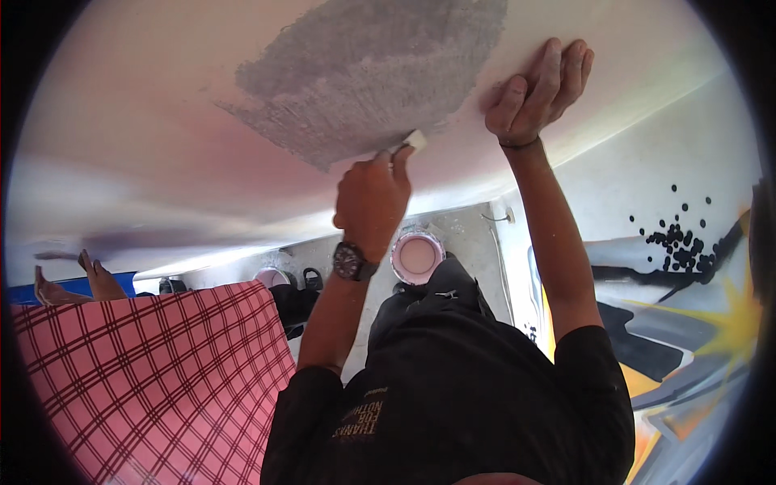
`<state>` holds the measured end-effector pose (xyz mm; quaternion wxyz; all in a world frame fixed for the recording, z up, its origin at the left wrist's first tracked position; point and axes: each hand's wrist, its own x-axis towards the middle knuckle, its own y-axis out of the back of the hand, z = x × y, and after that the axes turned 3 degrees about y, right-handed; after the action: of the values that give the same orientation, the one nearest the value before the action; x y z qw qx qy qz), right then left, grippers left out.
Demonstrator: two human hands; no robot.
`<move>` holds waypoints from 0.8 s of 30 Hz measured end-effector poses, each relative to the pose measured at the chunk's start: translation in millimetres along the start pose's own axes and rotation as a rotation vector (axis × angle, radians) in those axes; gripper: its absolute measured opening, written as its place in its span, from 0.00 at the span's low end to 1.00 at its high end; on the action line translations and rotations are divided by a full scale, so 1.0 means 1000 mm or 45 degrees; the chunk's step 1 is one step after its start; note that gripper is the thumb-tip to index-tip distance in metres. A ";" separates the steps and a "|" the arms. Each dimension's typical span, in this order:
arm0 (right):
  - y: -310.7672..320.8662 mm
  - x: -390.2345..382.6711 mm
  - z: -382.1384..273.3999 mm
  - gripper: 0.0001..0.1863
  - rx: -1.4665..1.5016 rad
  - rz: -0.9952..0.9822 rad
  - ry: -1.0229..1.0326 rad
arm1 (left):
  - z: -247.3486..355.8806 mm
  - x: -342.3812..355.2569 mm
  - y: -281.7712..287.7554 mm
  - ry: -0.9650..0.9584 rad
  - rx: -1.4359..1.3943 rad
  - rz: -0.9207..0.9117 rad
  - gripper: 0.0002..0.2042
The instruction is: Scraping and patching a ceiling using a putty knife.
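Observation:
A pale pinkish-white wall [186, 105] spreads across the top of the view, with a rough grey patch [364, 81] on it. My left hand [372, 202], with a dark watch on its wrist, is closed around a small pale, block-like piece [415, 141] whose exact kind I cannot make out. That piece is at the patch's lower right edge. Right of the patch, my right hand [543, 93] rests on the wall, fingers extended and slightly bent, holding nothing.
By my feet stands a round bucket [418, 257] with pale pink contents. At left is another person in a pink checked shirt [153, 364], both hands [97, 279] near the wall. A second bucket [275, 277] sits beyond them. A painted mural wall [671, 307] rises on the right.

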<state>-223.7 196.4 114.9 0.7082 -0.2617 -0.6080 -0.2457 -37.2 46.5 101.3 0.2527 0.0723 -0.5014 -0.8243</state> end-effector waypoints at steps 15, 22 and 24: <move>-0.003 0.009 -0.013 0.30 0.041 0.035 0.001 | 0.021 -0.005 -0.008 -0.015 -0.012 0.099 0.16; -0.015 0.017 -0.027 0.29 0.074 0.072 0.026 | 0.007 -0.001 0.007 -0.009 -0.002 0.129 0.14; -0.010 0.013 -0.026 0.29 0.070 0.043 0.011 | 0.000 -0.003 0.004 0.002 -0.016 0.069 0.14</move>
<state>-209.8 171.1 125.0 0.7218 -0.2513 -0.6069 -0.2180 -32.7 46.6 104.6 0.2758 0.0579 -0.4978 -0.8203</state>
